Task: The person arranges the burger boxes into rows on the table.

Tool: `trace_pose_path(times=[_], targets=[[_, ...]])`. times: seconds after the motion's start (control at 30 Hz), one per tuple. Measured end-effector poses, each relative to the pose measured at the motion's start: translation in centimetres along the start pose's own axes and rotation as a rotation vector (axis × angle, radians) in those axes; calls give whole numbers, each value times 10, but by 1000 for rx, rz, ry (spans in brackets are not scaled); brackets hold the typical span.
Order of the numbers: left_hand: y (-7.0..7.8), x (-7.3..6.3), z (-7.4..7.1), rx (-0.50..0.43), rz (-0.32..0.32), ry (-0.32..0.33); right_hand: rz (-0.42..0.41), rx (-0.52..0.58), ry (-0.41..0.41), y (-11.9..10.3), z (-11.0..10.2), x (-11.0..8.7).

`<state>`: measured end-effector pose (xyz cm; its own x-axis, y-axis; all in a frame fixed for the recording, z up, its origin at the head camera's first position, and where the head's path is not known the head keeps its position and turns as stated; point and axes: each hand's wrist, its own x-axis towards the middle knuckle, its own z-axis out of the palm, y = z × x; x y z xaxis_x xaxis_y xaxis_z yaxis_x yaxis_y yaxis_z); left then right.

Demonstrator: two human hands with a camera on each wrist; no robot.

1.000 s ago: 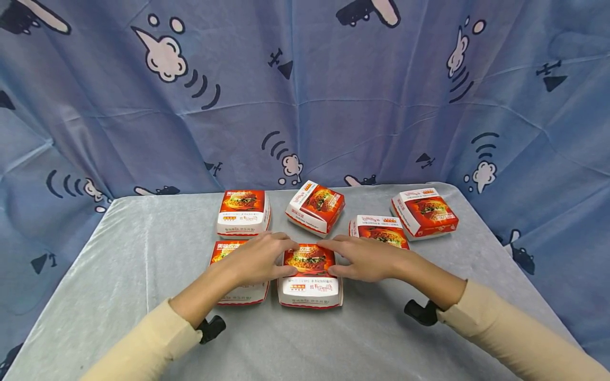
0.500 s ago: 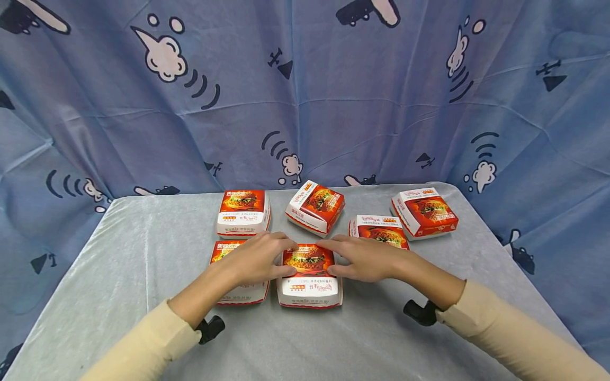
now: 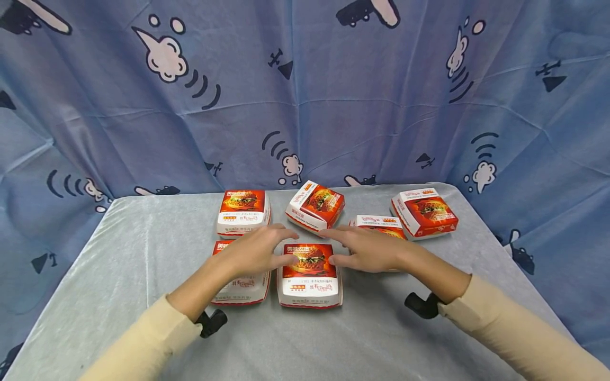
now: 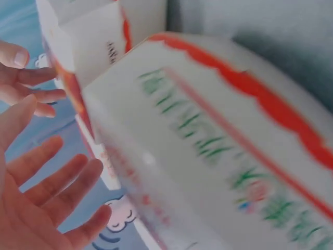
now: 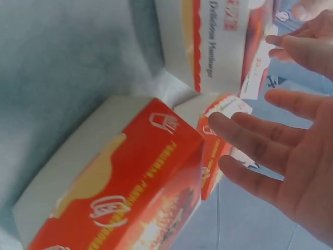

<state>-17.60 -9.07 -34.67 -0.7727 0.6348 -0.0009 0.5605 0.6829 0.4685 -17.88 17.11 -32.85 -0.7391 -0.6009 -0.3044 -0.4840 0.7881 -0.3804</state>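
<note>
A red and white hamburger box [image 3: 310,290] sits flat on the table between my two hands. My left hand [image 3: 257,251] is raised beside its left edge, overlapping the front-left hamburger box [image 3: 240,293]. In the left wrist view, my left fingers [image 4: 73,192] are spread, with nothing in them. My right hand [image 3: 369,250] hovers at the other side, partly hiding a hamburger box [image 3: 378,221] to its right. The right wrist view shows my right fingers [image 5: 255,138] spread apart and holding nothing, above the box tops.
Behind stand a back-left hamburger box [image 3: 244,219], a turned back-middle box [image 3: 318,206] and a far-right box [image 3: 426,211]. Grey cloth covers the table [image 3: 157,254]. A blue patterned curtain [image 3: 295,95] hangs behind its back edge.
Both hands have come off the sides of the front-middle hamburger box and risen slightly. That box stays where it was; half a second ago it had shifted a hair to the left.
</note>
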Motion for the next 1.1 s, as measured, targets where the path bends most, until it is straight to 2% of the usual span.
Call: trace_pose_path(times=[0.13, 0.4, 0.53, 0.63, 0.73, 0.87, 1.1], targets=[[-2, 7, -8, -70, -10, 24, 10, 39, 7, 3, -8, 3], [-11, 23, -23, -202, -57, 63, -22, 83, 55, 10, -24, 17], [-17, 31, -27, -262, -106, 119, -17, 109, 76, 15, -33, 28], [-22, 37, -28, -307, -165, 159, -8, 142, 93, 22, -39, 35], [-27, 42, -28, -328, -218, 183, 2, 177, 115, 30, -43, 41], [-33, 50, -28, -347, -251, 196, 27, 191, 131, 39, -46, 50], [-36, 62, -27, -355, -287, 174, 109, 164, 142, 52, -47, 64]])
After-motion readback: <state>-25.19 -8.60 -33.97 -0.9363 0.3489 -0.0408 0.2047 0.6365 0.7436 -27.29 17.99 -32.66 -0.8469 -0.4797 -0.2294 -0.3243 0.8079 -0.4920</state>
